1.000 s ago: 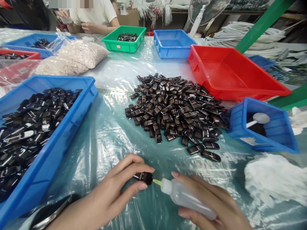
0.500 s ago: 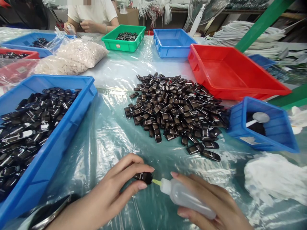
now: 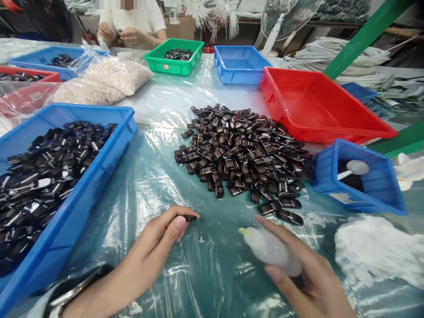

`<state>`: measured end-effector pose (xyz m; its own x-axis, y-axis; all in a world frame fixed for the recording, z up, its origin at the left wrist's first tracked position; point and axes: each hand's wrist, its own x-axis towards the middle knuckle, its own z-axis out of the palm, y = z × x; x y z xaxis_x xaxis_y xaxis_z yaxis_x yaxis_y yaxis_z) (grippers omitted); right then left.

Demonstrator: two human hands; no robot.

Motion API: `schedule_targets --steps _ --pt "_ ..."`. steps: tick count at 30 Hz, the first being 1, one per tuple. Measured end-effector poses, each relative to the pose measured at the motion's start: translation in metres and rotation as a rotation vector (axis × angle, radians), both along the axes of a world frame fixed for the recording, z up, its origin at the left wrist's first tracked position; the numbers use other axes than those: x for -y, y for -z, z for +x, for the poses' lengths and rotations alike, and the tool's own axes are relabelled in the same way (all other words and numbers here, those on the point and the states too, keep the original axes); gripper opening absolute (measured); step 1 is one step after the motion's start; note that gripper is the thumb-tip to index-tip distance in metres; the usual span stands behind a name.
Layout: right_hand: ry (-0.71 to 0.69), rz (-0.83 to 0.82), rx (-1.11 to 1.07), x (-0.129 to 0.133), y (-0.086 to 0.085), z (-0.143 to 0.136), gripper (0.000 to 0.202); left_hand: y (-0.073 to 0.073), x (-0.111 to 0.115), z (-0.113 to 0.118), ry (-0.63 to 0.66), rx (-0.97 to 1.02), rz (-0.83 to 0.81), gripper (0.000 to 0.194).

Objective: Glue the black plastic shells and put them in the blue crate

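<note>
The small black part (image 3: 191,218), low in the middle of the frame, has parted from the bottle's yellow tip, which touched it a second ago. The left hand (image 3: 159,240) pinches it at thumb and fingertip, arm stretched forward. The right hand (image 3: 304,274) wraps the squeeze bottle (image 3: 270,249), now blurred, tip aimed left. The pile of parts (image 3: 243,152) lies beyond.

Bare sheet (image 3: 145,185) between tray (image 3: 99,176), pile (image 3: 245,154)
</note>
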<state>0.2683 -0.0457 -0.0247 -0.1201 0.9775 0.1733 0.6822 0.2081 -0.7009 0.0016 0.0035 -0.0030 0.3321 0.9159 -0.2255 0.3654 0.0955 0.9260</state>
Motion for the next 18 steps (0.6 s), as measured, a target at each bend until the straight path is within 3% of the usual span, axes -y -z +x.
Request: schedule_targets --steps 4,9,12,14,16,18 --pt "0.07 0.016 -0.106 -0.018 -0.001 -0.006 0.034 0.002 -0.003 0.001 -0.011 0.055 -0.011 0.036" --pt "0.002 -0.044 -0.072 -0.028 -0.001 -0.017 0.032 -0.001 -0.004 0.002 0.006 0.046 0.038 0.03" --pt "0.129 0.181 -0.139 -0.023 -0.003 -0.018 0.045 -0.001 -0.003 0.002 0.003 0.056 0.039 0.024" --pt "0.189 0.381 -0.172 -0.018 -0.005 -0.02 0.041 0.0 -0.003 0.002 -0.002 0.071 0.045 0.021" --pt "0.105 0.422 -0.117 -0.013 -0.008 -0.027 0.031 0.002 -0.002 0.002 0.004 0.081 0.063 0.021" --pt "-0.08 0.318 -0.002 -0.011 -0.01 -0.04 0.029 0.003 -0.002 0.002 0.018 0.081 0.084 0.021"
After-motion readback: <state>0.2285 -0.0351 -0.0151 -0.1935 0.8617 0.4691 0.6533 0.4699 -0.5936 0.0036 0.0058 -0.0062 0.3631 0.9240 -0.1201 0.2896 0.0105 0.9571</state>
